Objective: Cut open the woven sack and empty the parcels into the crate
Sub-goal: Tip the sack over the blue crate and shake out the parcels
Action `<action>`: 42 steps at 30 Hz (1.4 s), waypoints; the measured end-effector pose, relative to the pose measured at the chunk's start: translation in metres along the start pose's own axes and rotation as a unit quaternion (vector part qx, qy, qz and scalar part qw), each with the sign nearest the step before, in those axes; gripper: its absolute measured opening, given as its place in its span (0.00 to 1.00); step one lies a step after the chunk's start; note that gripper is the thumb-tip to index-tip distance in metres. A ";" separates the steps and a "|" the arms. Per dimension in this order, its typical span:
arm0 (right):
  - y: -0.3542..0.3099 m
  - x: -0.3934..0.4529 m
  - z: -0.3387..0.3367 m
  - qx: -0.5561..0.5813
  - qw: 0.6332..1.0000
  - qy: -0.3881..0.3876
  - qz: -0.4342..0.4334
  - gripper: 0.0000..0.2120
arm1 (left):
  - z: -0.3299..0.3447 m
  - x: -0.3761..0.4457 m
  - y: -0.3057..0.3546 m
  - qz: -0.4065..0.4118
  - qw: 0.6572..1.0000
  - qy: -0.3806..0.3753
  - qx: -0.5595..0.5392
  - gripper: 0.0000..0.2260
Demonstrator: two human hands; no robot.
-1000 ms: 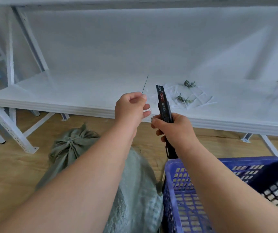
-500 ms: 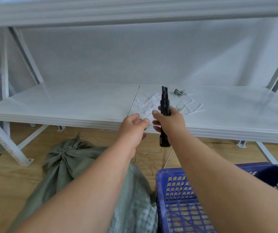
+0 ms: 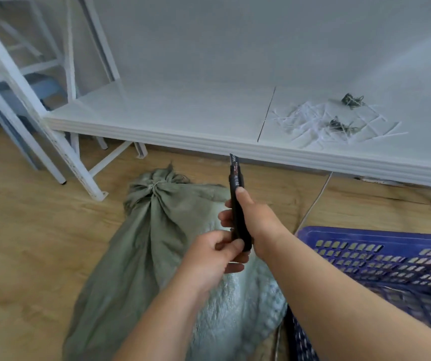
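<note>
both hands [image 3: 257,225] hold knife [image 3: 238,201] above sack [image 3: 157,230]

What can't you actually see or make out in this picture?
- Head view: the contents of the woven sack; its neck is tied shut and the cloth hides them.
- Blue crate: cut off by the right and bottom edges, its near part blurred.
- Utility knife: its lower end is covered by the left hand and right hand.
- The print on the knife: too small to read.
</note>
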State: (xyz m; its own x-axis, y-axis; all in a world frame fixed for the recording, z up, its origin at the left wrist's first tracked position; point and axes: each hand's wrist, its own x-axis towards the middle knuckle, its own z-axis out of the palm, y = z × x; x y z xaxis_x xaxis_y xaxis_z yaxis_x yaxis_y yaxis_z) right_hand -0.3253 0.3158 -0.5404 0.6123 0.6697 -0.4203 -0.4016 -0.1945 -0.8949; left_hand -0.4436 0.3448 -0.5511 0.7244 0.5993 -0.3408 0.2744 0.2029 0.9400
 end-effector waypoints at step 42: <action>0.011 0.032 0.009 -0.426 0.893 0.115 -0.092 0.06 | -0.060 0.016 -0.008 0.092 0.949 -0.093 0.285 0.13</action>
State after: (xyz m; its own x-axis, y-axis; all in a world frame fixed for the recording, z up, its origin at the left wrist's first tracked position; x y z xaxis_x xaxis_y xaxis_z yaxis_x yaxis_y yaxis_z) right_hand -0.3162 0.3412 -0.5626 0.7773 0.6009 -0.1862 0.3238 -0.6360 -0.7005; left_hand -0.4720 0.3993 -0.5632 0.8783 0.4252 -0.2187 0.3915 -0.3768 0.8395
